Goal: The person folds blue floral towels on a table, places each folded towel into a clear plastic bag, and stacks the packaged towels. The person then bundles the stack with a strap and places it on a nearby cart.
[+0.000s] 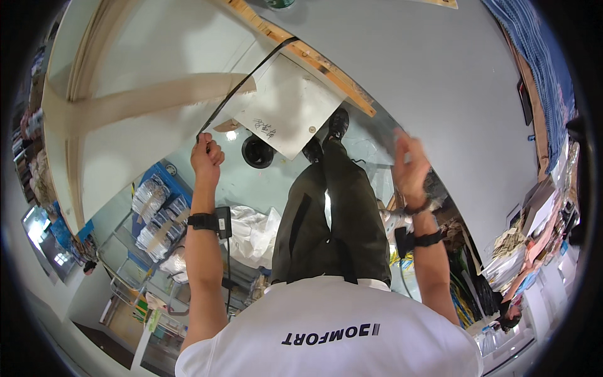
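My left hand [206, 158] is closed around the end of a black strap [245, 84]. Taut and slanting, the strap runs up to a wooden strip [325, 68] along the grey tabletop's edge. It passes in front of a large white carton [146, 52] sealed with brown packing tape [165, 96]. My right hand [411, 167], blurred, is by the edge of the grey tabletop [452, 94], its fingers apart and nothing visible in them. A white panel [292, 101] bearing handwriting lies below the strap, near my feet.
A black round bin [257, 151] stands on the floor. Wrapped bundles lie on a blue cart [162, 202] at left, beside a white plastic bag [254, 231]. Blue fabric [541, 61] and a phone-like dark object [524, 101] are at the right. Another person [511, 313] is at far right.
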Available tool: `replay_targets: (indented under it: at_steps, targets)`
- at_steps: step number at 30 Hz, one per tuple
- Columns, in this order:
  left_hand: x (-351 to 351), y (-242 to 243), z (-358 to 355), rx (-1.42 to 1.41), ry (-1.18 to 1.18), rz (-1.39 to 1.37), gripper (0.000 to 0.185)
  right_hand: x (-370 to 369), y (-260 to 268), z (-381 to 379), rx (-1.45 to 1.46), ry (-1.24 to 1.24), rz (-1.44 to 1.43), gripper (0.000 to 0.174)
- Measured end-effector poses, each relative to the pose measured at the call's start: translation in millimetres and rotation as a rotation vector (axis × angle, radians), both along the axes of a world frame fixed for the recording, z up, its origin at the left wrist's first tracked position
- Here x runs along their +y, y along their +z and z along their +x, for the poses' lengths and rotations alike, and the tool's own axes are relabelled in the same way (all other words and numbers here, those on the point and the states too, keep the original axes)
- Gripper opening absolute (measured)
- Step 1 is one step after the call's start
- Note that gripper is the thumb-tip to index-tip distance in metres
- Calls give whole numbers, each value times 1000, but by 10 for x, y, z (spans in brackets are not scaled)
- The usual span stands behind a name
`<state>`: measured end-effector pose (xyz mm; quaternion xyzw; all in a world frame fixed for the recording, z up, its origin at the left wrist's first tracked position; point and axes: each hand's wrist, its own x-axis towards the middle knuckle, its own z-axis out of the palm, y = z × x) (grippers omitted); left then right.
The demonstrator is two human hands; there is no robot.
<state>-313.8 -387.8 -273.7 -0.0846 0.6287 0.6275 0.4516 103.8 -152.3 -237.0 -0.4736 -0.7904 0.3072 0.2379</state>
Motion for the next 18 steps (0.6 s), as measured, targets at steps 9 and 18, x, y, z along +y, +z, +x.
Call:
replay_targets:
  at_steps: [9,18]
  targets:
    - [-666,-116,26,-38,98,-52,29,866,-347,26,-151,-75,371,26]
    - [-318,-1203,1376,448,-156,-506,74,853,-386,103,-144,-82,310,25]
